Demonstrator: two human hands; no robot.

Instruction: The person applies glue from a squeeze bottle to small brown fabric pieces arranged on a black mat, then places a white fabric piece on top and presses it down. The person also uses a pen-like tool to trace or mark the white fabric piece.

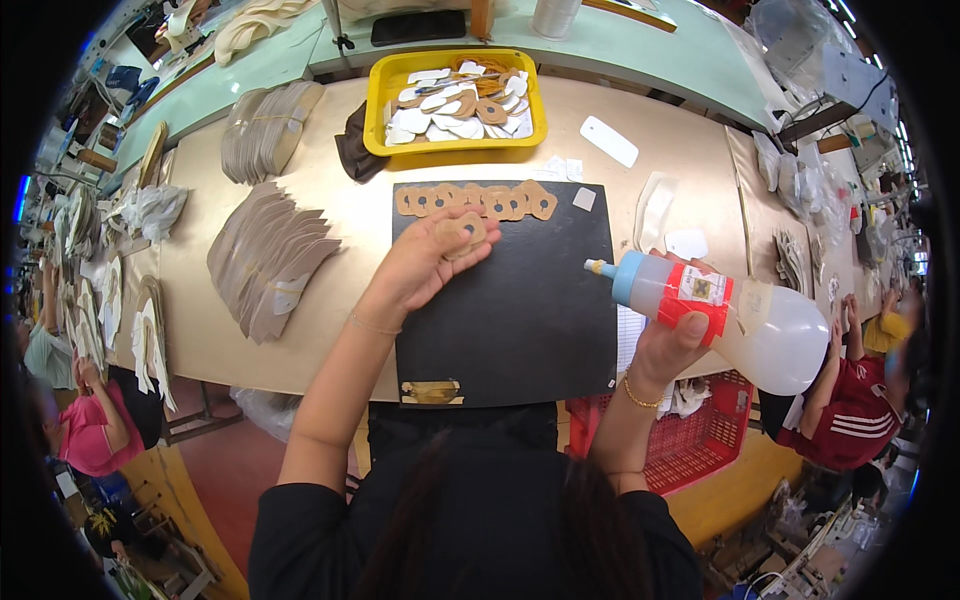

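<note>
A small tan cut piece with a dark dot (459, 238) lies in the fingers of my left hand (425, 262), above the black board (505, 320). Just beyond that hand, a row of similar tan pieces (516, 202) runs overlapping along the board's far edge. My right hand (668, 348) is wrapped round a squeeze bottle (772, 335) of translucent plastic with a red label. The bottle is tipped on its side, its blue cap and narrow nozzle pointing left over the board's right edge. A small pale square (584, 199) sits at the board's far right corner.
At the back stands a yellow tray (458, 151) of white and tan pieces. Stacks of grey-brown cut pieces (262, 262) lie on the left. White flat pieces (609, 141) are scattered at right. Below the table's edge is a red basket (705, 450). Other people (850, 410) sit at both sides.
</note>
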